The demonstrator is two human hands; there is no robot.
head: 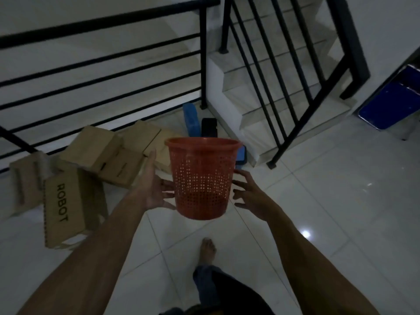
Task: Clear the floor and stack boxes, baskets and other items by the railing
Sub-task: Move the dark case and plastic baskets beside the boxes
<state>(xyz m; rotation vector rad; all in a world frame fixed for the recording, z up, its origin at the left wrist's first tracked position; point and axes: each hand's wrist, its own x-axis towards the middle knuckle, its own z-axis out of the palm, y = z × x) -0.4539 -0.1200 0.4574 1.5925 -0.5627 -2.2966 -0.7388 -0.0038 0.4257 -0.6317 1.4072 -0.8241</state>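
Note:
A red perforated plastic basket point(201, 178) hangs upright in the air above the white tiled floor, between my two hands. My left hand point(154, 192) has its thumb pointing up and its fingers touching the basket's left side. My right hand point(252, 196) has spread, slightly bent fingers whose tips reach the basket's right side. Behind the basket, several cardboard boxes point(91, 148) lie tumbled along the black railing point(102, 71). One box marked ROBOT point(63, 208) leans nearest me on the left.
A blue flat item point(191, 119) and a black one point(209, 127) stand by the railing post. White stairs point(250, 105) with a black banister rise on the right. A blue folding chair point(391, 105) leans at far right. My bare foot point(208, 248) is on the tiles below.

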